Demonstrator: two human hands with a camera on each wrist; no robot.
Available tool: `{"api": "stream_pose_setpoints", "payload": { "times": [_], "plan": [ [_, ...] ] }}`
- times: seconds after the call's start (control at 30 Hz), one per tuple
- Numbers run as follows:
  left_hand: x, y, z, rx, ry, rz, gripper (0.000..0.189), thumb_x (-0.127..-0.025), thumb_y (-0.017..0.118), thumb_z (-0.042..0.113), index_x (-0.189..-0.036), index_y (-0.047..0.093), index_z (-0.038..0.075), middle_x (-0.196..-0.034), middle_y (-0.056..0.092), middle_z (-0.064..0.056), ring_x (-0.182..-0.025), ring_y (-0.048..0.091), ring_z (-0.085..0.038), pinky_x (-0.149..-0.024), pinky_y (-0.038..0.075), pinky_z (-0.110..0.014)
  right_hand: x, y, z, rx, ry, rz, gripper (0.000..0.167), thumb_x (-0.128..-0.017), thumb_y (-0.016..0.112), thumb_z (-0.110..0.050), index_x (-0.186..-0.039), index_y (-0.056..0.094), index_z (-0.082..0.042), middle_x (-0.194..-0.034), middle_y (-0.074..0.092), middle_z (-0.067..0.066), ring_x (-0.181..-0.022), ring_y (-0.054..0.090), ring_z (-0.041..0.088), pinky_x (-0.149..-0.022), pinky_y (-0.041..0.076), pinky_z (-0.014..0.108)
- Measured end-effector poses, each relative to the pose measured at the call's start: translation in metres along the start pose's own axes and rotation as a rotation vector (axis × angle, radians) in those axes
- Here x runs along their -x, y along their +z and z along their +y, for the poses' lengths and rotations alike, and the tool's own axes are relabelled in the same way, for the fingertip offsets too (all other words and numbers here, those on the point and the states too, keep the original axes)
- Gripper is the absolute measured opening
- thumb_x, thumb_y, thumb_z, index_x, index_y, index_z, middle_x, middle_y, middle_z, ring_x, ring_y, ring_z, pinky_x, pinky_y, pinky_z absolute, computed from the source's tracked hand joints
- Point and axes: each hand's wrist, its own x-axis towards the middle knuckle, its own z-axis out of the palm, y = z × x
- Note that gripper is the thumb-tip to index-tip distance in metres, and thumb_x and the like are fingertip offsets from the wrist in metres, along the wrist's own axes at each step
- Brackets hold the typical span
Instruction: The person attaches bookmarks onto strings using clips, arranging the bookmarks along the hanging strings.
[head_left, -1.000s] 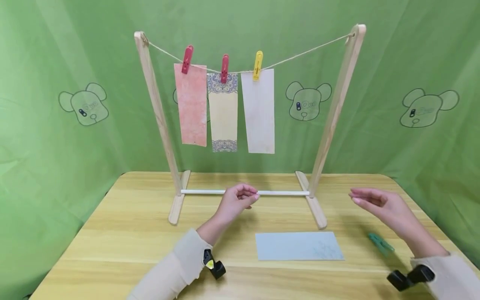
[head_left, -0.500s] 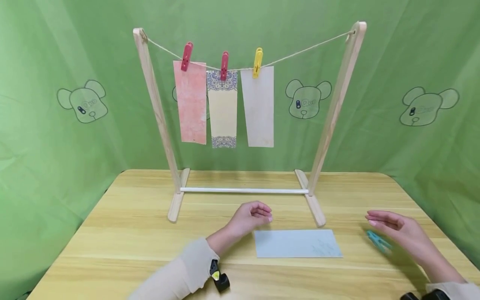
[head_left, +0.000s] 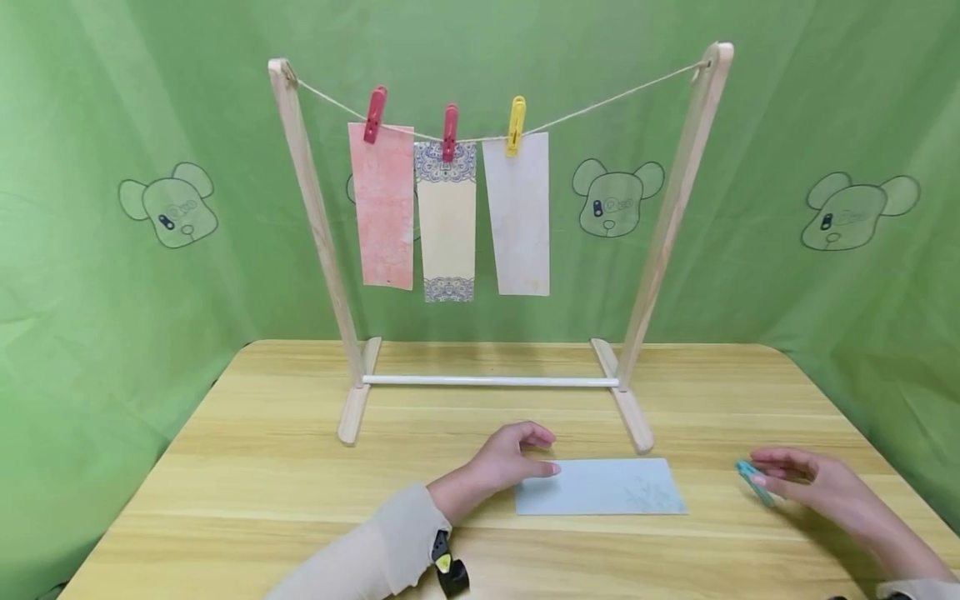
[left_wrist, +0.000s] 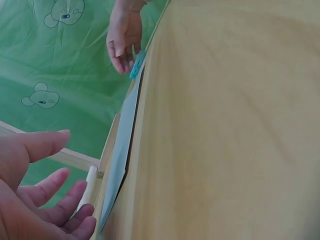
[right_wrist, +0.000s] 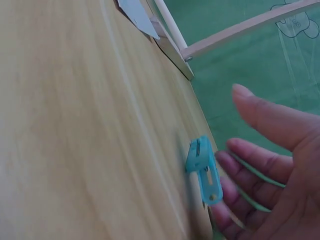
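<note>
A pale blue paper card point(head_left: 600, 492) with a faint plant print lies flat on the table. My left hand point(head_left: 506, 460) hovers at the card's left end, thumb and fingers spread apart in the left wrist view. To the right, a turquoise clothespin point(head_left: 753, 483) rests on the table; in the right wrist view the clothespin point(right_wrist: 204, 170) is beside the fingers of my right hand point(right_wrist: 270, 165), thumb well away from it. Contact between those fingers and the clothespin cannot be told. Neither hand grips anything.
A wooden stand point(head_left: 678, 217) with a sagging string point(head_left: 615, 101) is behind the card. From it hang a pink card point(head_left: 384, 208), a patterned cream card point(head_left: 447, 225) and a white card point(head_left: 521, 221), held by red and yellow clothespins. A white rod point(head_left: 491, 381) joins the stand's feet.
My left hand has come down and rightward from the stand's rod to the blue card's left end. My right hand has lowered to the turquoise clothespin.
</note>
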Motion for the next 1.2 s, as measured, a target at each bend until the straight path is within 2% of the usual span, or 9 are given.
{"api": "stream_pose_setpoints", "payload": {
  "times": [0.07,0.2,0.4,0.6,0.7,0.9,1.07,1.2],
  "plan": [
    [0.001,0.001,0.000,-0.023,-0.004,-0.002,0.038,-0.075,0.078,0.010,-0.109,0.062,0.004,-0.108,0.064,-0.005,-0.102,0.057,-0.018,-0.092,0.046,-0.030,0.001,0.001,0.004,-0.006,-0.010,-0.019,0.051,-0.090,0.064,-0.022,-0.126,0.048,0.010,-0.106,0.065,0.004,-0.085,0.053,-0.011,-0.071,0.046,0.015],
    [0.004,0.002,0.000,-0.054,-0.020,0.005,0.038,-0.073,0.080,0.008,-0.107,0.063,0.005,-0.106,0.065,-0.003,-0.099,0.057,-0.017,-0.090,0.047,-0.030,0.004,0.003,0.010,0.025,-0.049,-0.042,0.051,-0.088,0.067,-0.017,-0.123,0.047,0.013,-0.101,0.060,0.004,-0.081,0.051,-0.006,-0.068,0.047,0.018],
    [0.006,0.005,0.000,-0.097,-0.048,0.014,0.042,-0.070,0.082,0.007,-0.107,0.064,0.008,-0.106,0.065,0.001,-0.100,0.057,-0.016,-0.092,0.046,-0.030,0.007,0.006,0.015,0.056,-0.109,-0.046,0.045,-0.084,0.071,-0.013,-0.116,0.049,0.010,-0.095,0.054,0.001,-0.077,0.046,-0.001,-0.063,0.042,0.018],
    [0.007,0.007,0.003,-0.228,-0.063,0.024,0.053,-0.063,0.087,0.010,-0.110,0.064,0.008,-0.109,0.064,0.001,-0.106,0.056,-0.019,-0.097,0.044,-0.032,0.015,0.004,0.018,0.114,-0.097,0.012,0.033,-0.083,0.071,-0.011,-0.099,0.048,0.006,-0.085,0.045,0.003,-0.071,0.036,0.001,-0.057,0.032,0.020],
    [0.008,0.006,0.003,-0.322,-0.055,0.031,0.057,-0.060,0.088,0.014,-0.111,0.064,0.009,-0.108,0.062,0.001,-0.105,0.054,-0.020,-0.096,0.044,-0.031,0.018,0.005,0.017,0.151,-0.089,0.033,0.033,-0.082,0.072,-0.012,-0.093,0.045,0.003,-0.082,0.041,0.004,-0.069,0.033,0.001,-0.056,0.028,0.020],
    [0.009,0.004,0.003,-0.478,-0.031,0.026,0.063,-0.057,0.091,0.018,-0.114,0.064,0.010,-0.109,0.059,-0.001,-0.103,0.050,-0.020,-0.091,0.043,-0.028,0.016,0.008,0.014,0.156,-0.122,0.073,0.034,-0.080,0.073,-0.009,-0.087,0.041,0.000,-0.076,0.036,0.002,-0.066,0.031,0.001,-0.054,0.024,0.021],
    [0.012,0.003,0.004,-0.573,0.004,0.013,0.056,-0.058,0.091,0.020,-0.108,0.067,0.012,-0.104,0.058,0.000,-0.096,0.048,-0.017,-0.084,0.043,-0.025,0.014,0.010,0.016,0.150,-0.099,0.069,0.031,-0.083,0.071,-0.011,-0.088,0.042,0.000,-0.076,0.037,0.003,-0.066,0.031,0.002,-0.053,0.025,0.022],
    [0.013,0.002,0.005,-0.606,0.033,0.003,0.052,-0.059,0.090,0.021,-0.105,0.068,0.012,-0.096,0.059,0.003,-0.089,0.047,-0.013,-0.076,0.042,-0.022,0.014,0.011,0.019,0.148,-0.076,0.063,0.030,-0.085,0.069,-0.014,-0.089,0.043,0.000,-0.075,0.037,0.003,-0.065,0.032,0.002,-0.053,0.025,0.022]
  ]
}}
